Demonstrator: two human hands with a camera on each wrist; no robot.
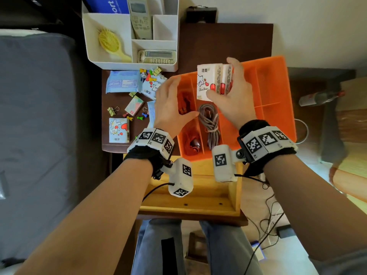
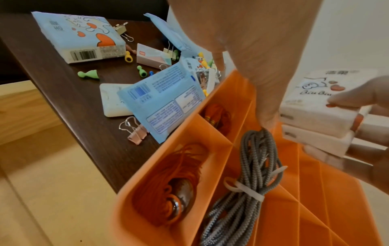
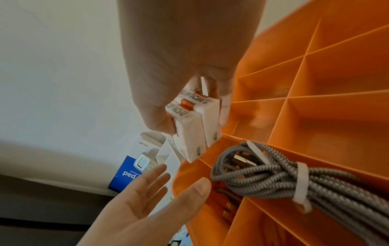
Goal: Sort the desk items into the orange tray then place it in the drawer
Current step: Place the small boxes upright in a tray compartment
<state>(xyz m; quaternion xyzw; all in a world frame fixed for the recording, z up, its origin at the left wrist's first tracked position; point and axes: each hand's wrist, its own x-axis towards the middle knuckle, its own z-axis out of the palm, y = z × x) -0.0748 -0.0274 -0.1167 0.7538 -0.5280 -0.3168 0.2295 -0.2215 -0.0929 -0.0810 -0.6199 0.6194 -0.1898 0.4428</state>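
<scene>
The orange tray (image 1: 274, 84) with dividers lies on the dark desk, partly over the open wooden drawer (image 1: 190, 197). My right hand (image 1: 232, 90) grips a stack of white tissue packs (image 1: 213, 82) above the tray's far middle. My left hand (image 1: 170, 102) hovers open over the tray's left compartments, holding nothing. A coiled grey cable (image 1: 210, 122) lies in a middle compartment, and orange cords (image 1: 190, 143) fill the left ones. In the right wrist view the tissue packs (image 3: 193, 126) sit between thumb and fingers. In the left wrist view the grey cable (image 2: 252, 174) lies below my fingers.
Left of the tray the desk (image 1: 117, 143) holds blue tissue packs (image 1: 119, 130), binder clips (image 1: 112, 111), small coloured pawns and a card box (image 1: 134, 105). A white organiser (image 1: 89, 46) with remotes and a yellow brush stands behind. A bottle (image 1: 319, 98) lies at right.
</scene>
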